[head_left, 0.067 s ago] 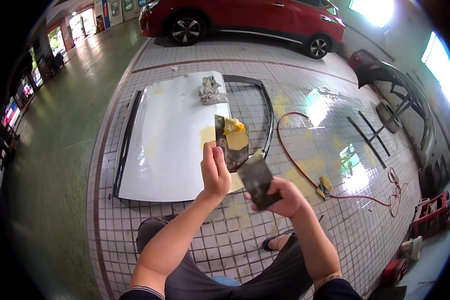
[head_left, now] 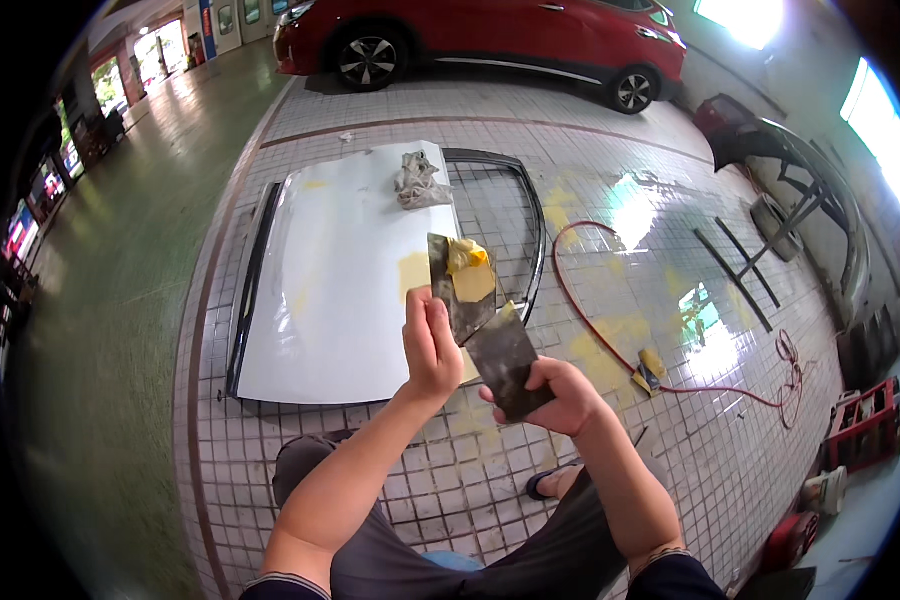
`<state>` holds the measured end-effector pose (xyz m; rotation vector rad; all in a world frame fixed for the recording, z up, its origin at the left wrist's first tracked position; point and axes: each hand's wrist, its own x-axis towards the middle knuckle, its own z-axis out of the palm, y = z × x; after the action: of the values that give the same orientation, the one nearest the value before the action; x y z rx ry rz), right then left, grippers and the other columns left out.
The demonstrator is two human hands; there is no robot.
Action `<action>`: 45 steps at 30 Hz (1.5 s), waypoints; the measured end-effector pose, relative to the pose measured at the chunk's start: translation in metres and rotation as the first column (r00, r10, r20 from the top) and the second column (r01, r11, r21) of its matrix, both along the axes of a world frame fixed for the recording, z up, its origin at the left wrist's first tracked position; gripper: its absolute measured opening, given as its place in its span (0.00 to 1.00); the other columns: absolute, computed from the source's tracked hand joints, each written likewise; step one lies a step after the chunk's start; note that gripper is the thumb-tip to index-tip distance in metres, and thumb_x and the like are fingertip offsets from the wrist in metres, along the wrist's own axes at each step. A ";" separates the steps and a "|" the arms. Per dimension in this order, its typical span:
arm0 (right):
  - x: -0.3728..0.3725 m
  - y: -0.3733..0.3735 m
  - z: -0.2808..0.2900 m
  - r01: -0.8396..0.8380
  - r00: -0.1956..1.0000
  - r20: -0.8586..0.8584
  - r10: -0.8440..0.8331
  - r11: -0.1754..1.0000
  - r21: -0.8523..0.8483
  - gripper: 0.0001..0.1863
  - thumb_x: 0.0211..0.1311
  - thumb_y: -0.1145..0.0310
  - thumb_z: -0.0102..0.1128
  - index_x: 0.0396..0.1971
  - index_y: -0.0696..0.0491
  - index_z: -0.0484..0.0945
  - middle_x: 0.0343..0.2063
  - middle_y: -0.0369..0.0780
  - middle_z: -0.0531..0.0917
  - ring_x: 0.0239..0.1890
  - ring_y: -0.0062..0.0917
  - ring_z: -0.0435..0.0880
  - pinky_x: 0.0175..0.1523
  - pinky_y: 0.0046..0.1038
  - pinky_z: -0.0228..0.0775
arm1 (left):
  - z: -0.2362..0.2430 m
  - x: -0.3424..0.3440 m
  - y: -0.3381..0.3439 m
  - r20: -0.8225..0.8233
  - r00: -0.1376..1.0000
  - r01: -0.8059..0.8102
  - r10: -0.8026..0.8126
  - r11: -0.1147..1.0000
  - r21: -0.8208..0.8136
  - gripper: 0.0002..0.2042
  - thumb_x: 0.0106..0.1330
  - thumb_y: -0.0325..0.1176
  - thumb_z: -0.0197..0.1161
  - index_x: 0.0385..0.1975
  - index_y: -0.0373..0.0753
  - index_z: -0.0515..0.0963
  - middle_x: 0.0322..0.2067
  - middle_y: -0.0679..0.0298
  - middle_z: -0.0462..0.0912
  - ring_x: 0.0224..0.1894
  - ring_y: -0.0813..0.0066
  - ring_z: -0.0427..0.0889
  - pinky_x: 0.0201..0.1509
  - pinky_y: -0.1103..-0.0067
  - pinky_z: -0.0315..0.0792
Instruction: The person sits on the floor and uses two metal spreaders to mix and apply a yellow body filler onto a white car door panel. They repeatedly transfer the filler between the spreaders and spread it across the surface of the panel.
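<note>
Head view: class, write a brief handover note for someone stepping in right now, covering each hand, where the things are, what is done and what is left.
Left hand: holds a scraper upright, loaded with yellow filler.
Right hand: holds a second scraper, its blade against the first.
White panel lies flat on the tiled floor ahead, a rag at its far end.
Done: yellow patches already on the panel.
Left: the filler on the blade is not yet on the panel.

Rag (head_left: 420, 180) on panel (head_left: 330, 290)
</note>
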<state>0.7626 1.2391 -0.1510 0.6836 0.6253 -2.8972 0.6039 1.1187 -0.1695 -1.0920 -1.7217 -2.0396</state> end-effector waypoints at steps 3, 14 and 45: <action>0.000 -0.004 0.000 0.029 0.997 0.071 -0.028 1.000 -0.005 0.28 0.52 0.78 0.42 0.57 0.63 0.69 0.54 0.52 0.77 0.51 0.46 0.80 0.52 0.54 0.74 | -0.006 0.013 -0.010 -0.142 0.979 0.140 -0.144 0.989 -0.041 0.03 0.75 0.24 0.47 0.42 0.33 0.67 0.18 0.59 0.68 0.16 0.64 0.67 0.21 0.70 0.60; 0.013 0.015 0.029 0.056 0.968 -0.248 -0.023 0.990 0.127 0.30 0.49 0.80 0.41 0.57 0.69 0.69 0.49 0.58 0.80 0.49 0.53 0.83 0.50 0.54 0.79 | -0.005 0.002 -0.002 -0.280 0.937 -0.018 -0.209 0.771 -0.636 0.06 0.73 0.30 0.53 0.44 0.39 0.73 0.18 0.57 0.78 0.22 0.55 0.81 0.25 0.65 0.73; -0.002 0.000 0.021 0.527 0.830 -0.554 -0.058 -0.241 0.815 0.29 0.55 0.89 0.46 0.56 0.57 0.81 0.51 0.45 0.79 0.54 0.32 0.81 0.58 0.28 0.73 | 0.012 -0.011 -0.014 0.098 0.992 0.089 -0.074 0.984 -0.154 0.09 0.79 0.31 0.45 0.39 0.35 0.70 0.20 0.65 0.66 0.23 0.79 0.64 0.27 0.78 0.60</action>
<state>0.7605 1.2396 -0.1304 0.3139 3.4186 -2.0007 0.5928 1.1044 -0.1571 -1.1499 -1.9445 -2.0606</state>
